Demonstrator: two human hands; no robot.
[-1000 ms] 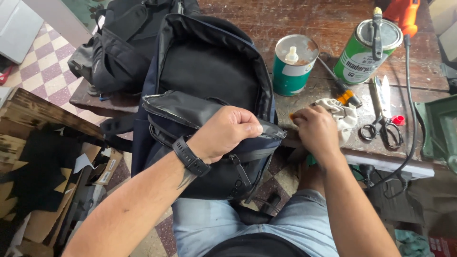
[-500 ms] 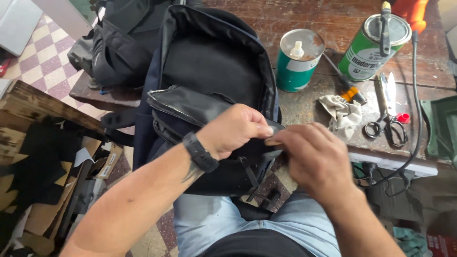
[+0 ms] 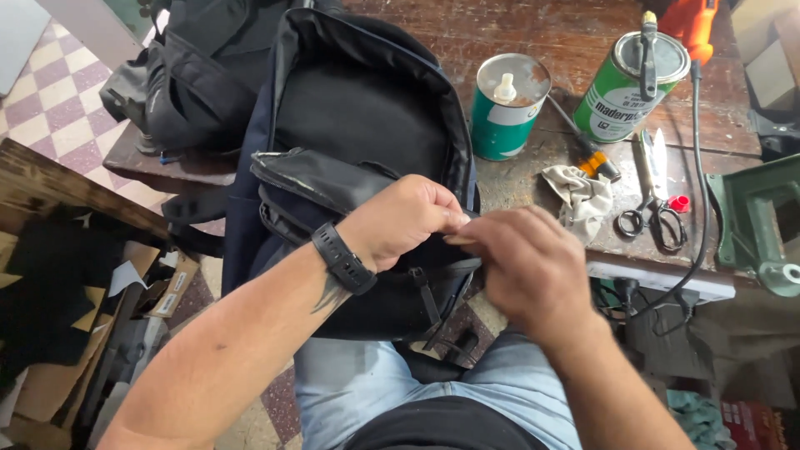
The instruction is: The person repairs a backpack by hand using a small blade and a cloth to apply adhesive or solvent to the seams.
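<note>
A dark blue and black backpack (image 3: 367, 125) lies open, resting partly on the wooden table and partly on my lap. My left hand (image 3: 404, 218), with a black watch on the wrist, grips the rim of the backpack's front pocket. My right hand (image 3: 521, 262) meets it from the right, fingertips pinched on the same edge next to the left thumb. What the fingers pinch is hidden. Black straps (image 3: 433, 304) hang below both hands.
On the worn wooden table (image 3: 517, 33) stand a teal can (image 3: 508, 108) with a nozzle and a green can (image 3: 633, 79) with a brush across it. A crumpled rag (image 3: 583, 200), scissors (image 3: 654, 208), a screwdriver (image 3: 587, 150), a black cable and a green machine (image 3: 754, 225) lie right. Another black bag (image 3: 183, 83) sits left.
My right hand left the rag on the table and came across to the backpack's edge, joining the left hand. The left hand kept its grip.
</note>
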